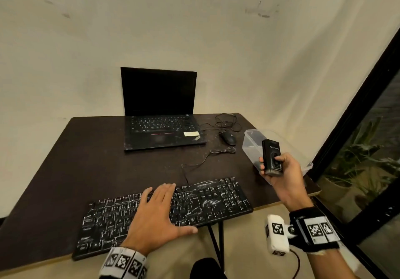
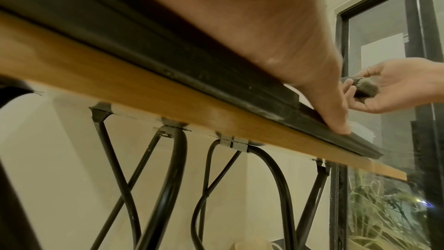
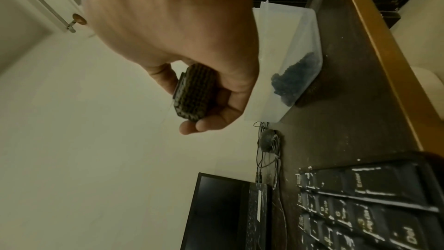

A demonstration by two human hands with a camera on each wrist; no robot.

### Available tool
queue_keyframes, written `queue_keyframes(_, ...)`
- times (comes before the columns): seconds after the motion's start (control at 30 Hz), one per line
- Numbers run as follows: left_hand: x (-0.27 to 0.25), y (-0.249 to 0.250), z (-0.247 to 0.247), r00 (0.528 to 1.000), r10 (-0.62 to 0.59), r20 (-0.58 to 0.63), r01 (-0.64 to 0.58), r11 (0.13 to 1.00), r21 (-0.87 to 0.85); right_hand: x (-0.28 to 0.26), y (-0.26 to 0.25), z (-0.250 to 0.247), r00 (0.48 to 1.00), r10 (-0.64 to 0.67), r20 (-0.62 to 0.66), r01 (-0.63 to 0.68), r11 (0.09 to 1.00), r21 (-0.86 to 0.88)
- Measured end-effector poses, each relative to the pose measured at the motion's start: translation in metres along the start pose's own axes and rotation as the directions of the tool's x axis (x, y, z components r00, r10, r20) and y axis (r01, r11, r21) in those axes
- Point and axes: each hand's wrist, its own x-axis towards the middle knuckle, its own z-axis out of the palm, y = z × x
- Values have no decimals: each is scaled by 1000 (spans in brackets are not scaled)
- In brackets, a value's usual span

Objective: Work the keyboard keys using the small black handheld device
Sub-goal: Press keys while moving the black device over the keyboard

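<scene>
A black keyboard with worn white-marked keys lies along the table's near edge. My left hand rests flat on its middle keys, fingers straight, thumb at the front edge. My right hand hovers above the table's right side, to the right of the keyboard, and grips the small black handheld device upright, thumb on its face. In the right wrist view the fingers curl round the device. From the left wrist the same device shows beyond my left thumb.
An open laptop with a dark screen stands at the table's back. A wired mouse and loose cable lie beside it. A clear plastic box with dark bits inside sits at the right, behind my right hand. A black-framed window is close on the right.
</scene>
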Motion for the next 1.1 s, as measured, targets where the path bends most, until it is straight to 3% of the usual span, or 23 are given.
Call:
queue_keyframes(0.4, 0, 8, -3, 997, -69, -22, 68, 996, -55, -5, -8, -34, 982, -45, 182, 39, 998, 38)
queue_keyframes(0.57, 0, 12, -6, 997, -69, -39, 66, 995, -80, -5, -14, -41, 981, -67, 182, 56, 996, 62)
queue_keyframes(0.77, -3, 16, -8, 996, -78, -36, 73, 992, -106, -3, -17, -47, 976, -67, 205, 79, 996, -50)
queue_keyframes(1.1, -4, 9, -3, 996, -76, -54, 71, 993, -99, 3, -12, -55, 976, -93, 197, 111, 990, -85)
